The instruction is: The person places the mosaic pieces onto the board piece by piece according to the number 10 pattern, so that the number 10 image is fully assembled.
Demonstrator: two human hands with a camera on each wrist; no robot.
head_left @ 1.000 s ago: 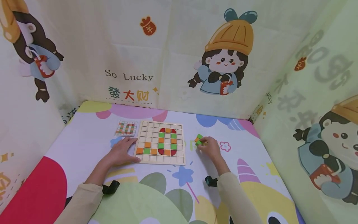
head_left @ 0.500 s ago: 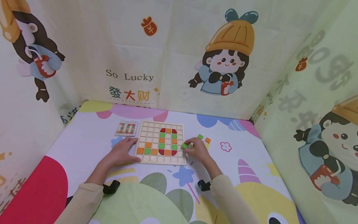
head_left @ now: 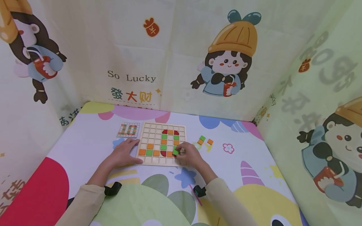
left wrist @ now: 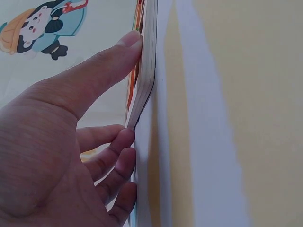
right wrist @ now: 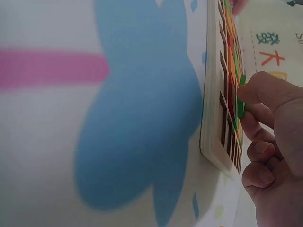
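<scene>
A square wooden grid board [head_left: 150,129] lies on the table, with orange, green and red tiles set in some of its cells. My left hand [head_left: 124,153] rests at the board's left edge, thumb at the near corner and fingertips against the side; the left wrist view shows the thumb [left wrist: 106,68] touching the rim. Over the board's lower right part, my right hand [head_left: 190,153] pinches a green square tile [head_left: 175,152] between thumb and finger. In the right wrist view this green tile [right wrist: 242,97] stands tilted just above the grid, partly covering a red tile.
A small printed pattern card [head_left: 128,129] lies left of the board. To the right are a loose green tile [head_left: 202,138] and two orange tiles [head_left: 210,142]. A patterned cloth covers the table, and printed curtains [head_left: 175,62] enclose it.
My right hand has picked a green tile from the loose pile and carried it left over the board. The other loose tiles now lie uncovered. My left hand has stayed in place.
</scene>
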